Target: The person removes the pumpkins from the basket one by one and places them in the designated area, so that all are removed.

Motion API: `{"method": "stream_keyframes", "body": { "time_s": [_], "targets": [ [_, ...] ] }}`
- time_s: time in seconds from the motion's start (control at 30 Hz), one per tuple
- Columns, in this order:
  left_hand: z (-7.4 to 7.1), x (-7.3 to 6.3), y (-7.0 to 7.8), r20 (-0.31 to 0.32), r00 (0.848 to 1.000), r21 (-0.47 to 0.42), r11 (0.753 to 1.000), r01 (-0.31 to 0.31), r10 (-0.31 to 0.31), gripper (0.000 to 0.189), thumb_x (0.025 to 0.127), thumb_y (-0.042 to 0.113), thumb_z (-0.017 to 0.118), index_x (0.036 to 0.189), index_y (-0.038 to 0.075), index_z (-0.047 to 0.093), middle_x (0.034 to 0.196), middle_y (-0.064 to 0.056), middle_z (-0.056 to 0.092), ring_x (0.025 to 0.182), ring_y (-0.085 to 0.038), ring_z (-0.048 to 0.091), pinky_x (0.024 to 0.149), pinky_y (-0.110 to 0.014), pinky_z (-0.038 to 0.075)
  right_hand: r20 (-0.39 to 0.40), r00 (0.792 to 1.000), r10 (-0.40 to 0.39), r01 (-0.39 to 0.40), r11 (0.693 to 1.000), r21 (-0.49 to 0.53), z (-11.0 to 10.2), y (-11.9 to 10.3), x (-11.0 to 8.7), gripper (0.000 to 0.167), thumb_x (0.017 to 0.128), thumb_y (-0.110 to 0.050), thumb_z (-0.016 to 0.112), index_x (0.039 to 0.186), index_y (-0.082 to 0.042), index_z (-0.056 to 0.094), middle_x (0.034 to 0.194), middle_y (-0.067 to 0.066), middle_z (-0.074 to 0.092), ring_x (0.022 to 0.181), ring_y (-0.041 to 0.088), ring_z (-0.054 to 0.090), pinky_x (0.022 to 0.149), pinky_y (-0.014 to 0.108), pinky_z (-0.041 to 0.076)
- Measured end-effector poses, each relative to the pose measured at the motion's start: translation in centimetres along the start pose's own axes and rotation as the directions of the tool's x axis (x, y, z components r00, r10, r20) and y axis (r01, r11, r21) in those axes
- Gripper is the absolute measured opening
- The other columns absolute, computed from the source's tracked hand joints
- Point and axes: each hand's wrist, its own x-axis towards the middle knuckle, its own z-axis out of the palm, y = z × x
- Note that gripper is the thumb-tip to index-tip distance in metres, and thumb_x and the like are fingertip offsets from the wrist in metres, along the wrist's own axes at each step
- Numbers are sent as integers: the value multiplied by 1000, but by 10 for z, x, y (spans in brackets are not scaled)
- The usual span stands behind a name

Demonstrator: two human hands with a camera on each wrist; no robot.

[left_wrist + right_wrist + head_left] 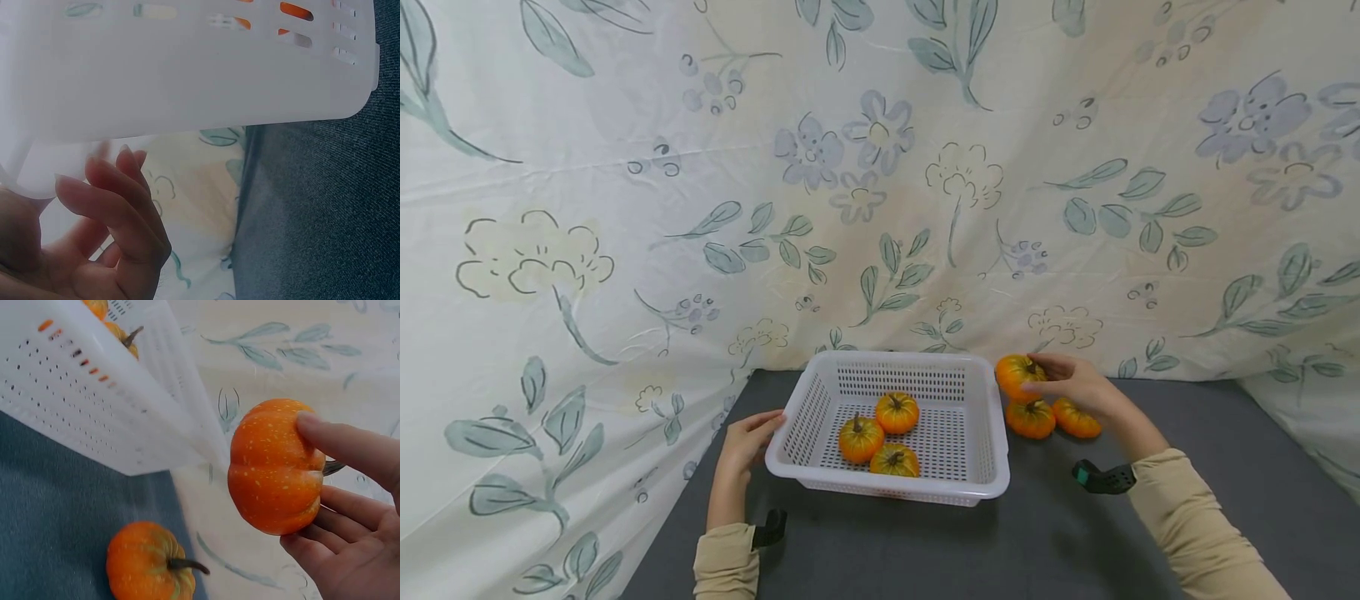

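My right hand [1078,385] grips a small orange pumpkin [275,469] with a dark stem, thumb on one side and fingers on the other. It is raised beside the right rim of a white plastic basket [992,433]. Below that hand, two more small pumpkins, one nearer the basket [1031,420] and one farther right [1077,418], lie on the dark table. Three pumpkins sit inside the basket: a rear one [897,412], a left one [861,438] and a front one [895,461]. My left hand [119,225] holds the basket's left rim, its curled fingers under the edge.
The dark grey table [1045,533] runs under the basket and out to both sides. Behind it and along the left hangs a pale cloth [880,250] printed with leaves and flowers. Each wrist wears a black band, the right one [1105,478] with a green patch.
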Motion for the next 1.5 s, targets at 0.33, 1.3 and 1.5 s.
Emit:
{"method": "stream_keyframes", "body": {
  "time_s": [0.33, 1.3, 1.5],
  "targets": [
    [0, 0, -1, -4, 1000, 14, 1000, -2, 2, 44, 91, 30, 68, 126, 2, 64, 117, -16, 69, 77, -9, 67, 64, -27, 54, -76, 995, 61, -57, 997, 44, -15, 21, -2, 96, 85, -47, 71, 155, -5, 20, 161, 24, 18, 146, 48, 17, 113, 63, 21],
    [1, 0, -1, -7, 1000, 11, 1000, 1, 0, 45, 91, 30, 68, 126, 2, 64, 117, -17, 69, 76, -10, 68, 63, -28, 54, -282, 939, 199, -143, 968, 207, -46, 88, -13, 106, 84, -52, 70, 155, -3, 8, 161, 21, 2, 148, 46, 3, 115, 63, 12],
    [1, 0, -1, -3, 1000, 11, 1000, 3, -3, 45, 92, 30, 67, 126, 2, 63, 115, -16, 69, 76, -10, 68, 64, -28, 54, -324, 918, 230, -178, 967, 183, -47, 98, -18, 103, 86, -52, 68, 156, -4, 10, 161, 23, 5, 147, 49, 7, 114, 65, 13]
  ]
}}
